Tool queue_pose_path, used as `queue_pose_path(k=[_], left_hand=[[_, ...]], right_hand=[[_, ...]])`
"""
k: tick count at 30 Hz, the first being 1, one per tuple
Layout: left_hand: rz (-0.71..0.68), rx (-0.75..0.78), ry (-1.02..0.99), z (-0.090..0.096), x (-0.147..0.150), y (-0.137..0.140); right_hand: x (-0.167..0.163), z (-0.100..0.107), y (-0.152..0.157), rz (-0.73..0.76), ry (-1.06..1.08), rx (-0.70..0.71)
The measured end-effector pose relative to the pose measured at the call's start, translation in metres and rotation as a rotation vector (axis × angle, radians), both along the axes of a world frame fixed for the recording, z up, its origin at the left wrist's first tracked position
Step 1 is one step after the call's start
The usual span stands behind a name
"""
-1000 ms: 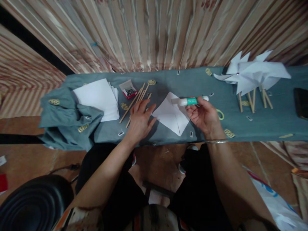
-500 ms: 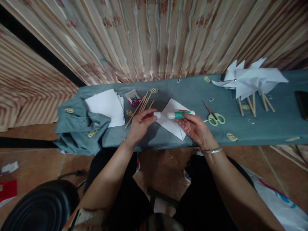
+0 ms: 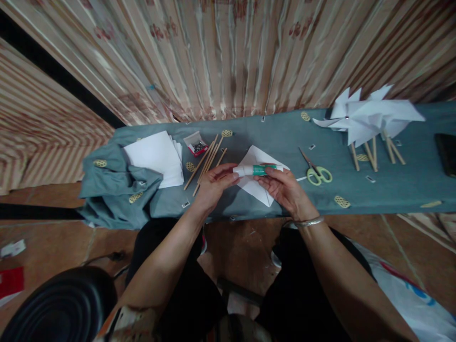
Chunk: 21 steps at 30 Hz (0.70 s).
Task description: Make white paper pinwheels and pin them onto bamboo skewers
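A green and white glue stick (image 3: 259,170) lies level between my hands, above a white paper sheet (image 3: 257,191) with folds in it. My right hand (image 3: 282,186) is closed round its green body. At the other end, the fingers of my left hand (image 3: 214,184) pinch the white cap (image 3: 236,170), which now meets the tube; whether it is fully seated I cannot tell. Several thin wooden sticks (image 3: 205,164) lie just beyond my left hand. Scissors with light green handles (image 3: 318,175) rest to the right of my right hand, blades pointing away.
Left on the cloth-covered table (image 3: 281,137) lies a stack of white paper (image 3: 156,156), beside a small red box of metal pins (image 3: 196,145). White paper pinwheels (image 3: 374,118) on sticks lie at the right, near a dark object (image 3: 445,153). A black round stool (image 3: 60,304) stands lower left.
My left hand has moved right, bringing the cap from apart to against the end of the glue stick. My right hand has stayed nearly in place.
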<state>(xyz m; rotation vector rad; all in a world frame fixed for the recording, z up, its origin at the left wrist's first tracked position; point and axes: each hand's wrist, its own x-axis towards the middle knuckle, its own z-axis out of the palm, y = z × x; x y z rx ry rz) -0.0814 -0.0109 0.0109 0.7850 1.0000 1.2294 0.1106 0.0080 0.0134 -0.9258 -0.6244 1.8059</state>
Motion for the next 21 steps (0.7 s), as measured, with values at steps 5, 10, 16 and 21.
queue_pose_path(k=[5,10,16,21], left_hand=[[-0.002,0.035,0.057,-0.001,0.0,0.0],[0.013,0.099,0.205,-0.003,-0.003,0.001],[-0.021,0.101,0.253,-0.008,-0.005,-0.003],[-0.061,0.124,0.307,-0.01,-0.006,-0.007]], right_hand=[[0.0,0.001,-0.001,0.004,-0.02,0.005],[0.0,0.001,-0.001,0.032,-0.055,0.008],[-0.005,0.0,-0.002,0.089,-0.081,-0.001],[-0.016,-0.003,-0.006,0.14,-0.077,-0.011]])
